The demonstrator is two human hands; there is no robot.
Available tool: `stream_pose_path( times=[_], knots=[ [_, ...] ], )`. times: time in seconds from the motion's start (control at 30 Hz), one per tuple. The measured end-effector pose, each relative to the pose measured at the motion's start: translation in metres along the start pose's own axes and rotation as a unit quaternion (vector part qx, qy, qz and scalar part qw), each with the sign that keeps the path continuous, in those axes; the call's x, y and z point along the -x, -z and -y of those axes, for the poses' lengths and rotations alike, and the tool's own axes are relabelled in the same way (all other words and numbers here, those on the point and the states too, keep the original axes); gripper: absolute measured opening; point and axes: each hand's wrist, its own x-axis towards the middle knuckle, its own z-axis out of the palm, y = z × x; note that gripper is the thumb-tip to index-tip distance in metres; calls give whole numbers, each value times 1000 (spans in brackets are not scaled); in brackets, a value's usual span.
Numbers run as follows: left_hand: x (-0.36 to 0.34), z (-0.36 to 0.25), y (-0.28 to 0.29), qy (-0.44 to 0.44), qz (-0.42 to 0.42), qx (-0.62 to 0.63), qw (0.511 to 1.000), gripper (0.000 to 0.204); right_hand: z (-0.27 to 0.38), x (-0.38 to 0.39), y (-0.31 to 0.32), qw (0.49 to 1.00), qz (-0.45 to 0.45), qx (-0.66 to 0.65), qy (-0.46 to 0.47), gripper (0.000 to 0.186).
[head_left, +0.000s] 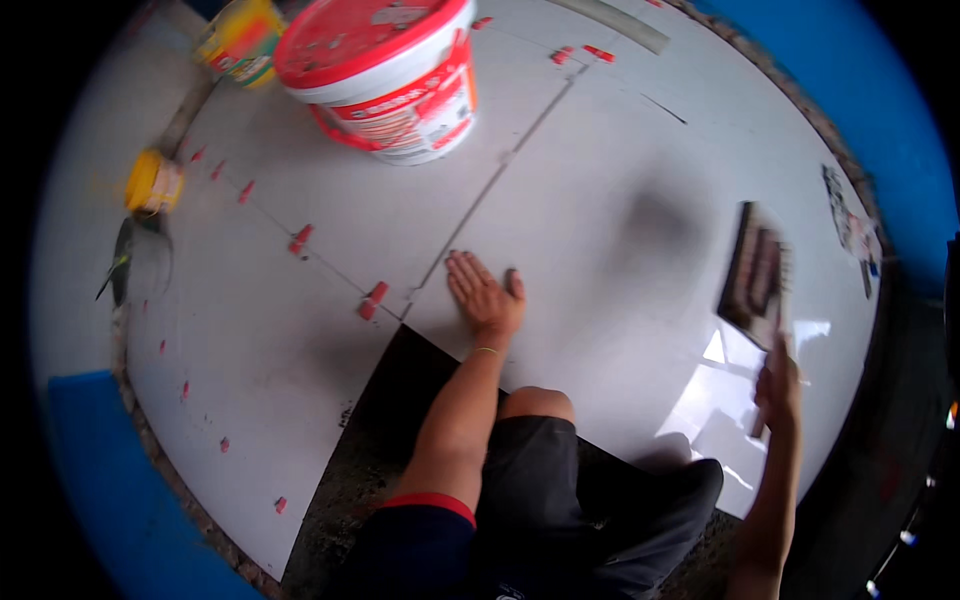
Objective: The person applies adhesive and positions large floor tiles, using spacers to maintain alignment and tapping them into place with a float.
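Note:
My left hand (483, 300) lies flat, fingers stretched, on a pale glossy floor tile (590, 330) beside a grey joint line, near a red plastic tile spacer (374, 301). At the right, my right hand (778, 388) grips the handle of a tool (750, 275) with a dark and pale rectangular head, blurred by motion, over the tile; its exact kind is unclear. My bent knee (538, 405) rests by the tile's near edge, where dark rough bedding (390, 390) shows.
A large red-and-white bucket (400, 110) stands ahead. Two yellow containers (155, 182) (240, 40) sit left, near a dark hand tool (122, 262). Red spacers (300, 238) line the joints. A pale strip (620, 25) lies at the back. Blue walls (860, 100) bound the floor.

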Motion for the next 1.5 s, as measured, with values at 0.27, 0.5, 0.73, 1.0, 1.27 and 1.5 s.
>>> stream_pose_path(
  times=[0.27,0.5,0.73,1.0,1.27,1.5],
  knots=[
    [-24,-9,-15,108,10,14,994,89,-76,106,-111,967,-215,-25,136,54],
    [-37,-11,-11,132,41,42,990,87,1,61,-116,989,125,55,50,58],
    [-36,-10,-17,130,16,65,989,87,-77,165,-122,965,-61,-6,254,57],
    [-42,-7,-17,92,-79,122,985,81,1,86,-129,993,114,29,-5,56],
    [-46,-14,-15,87,-20,-22,996,79,24,105,-71,907,-268,-270,178,47],
    [-68,-25,-18,29,-58,-5,998,80,101,-82,-165,996,-25,47,-71,59]
  ],
)
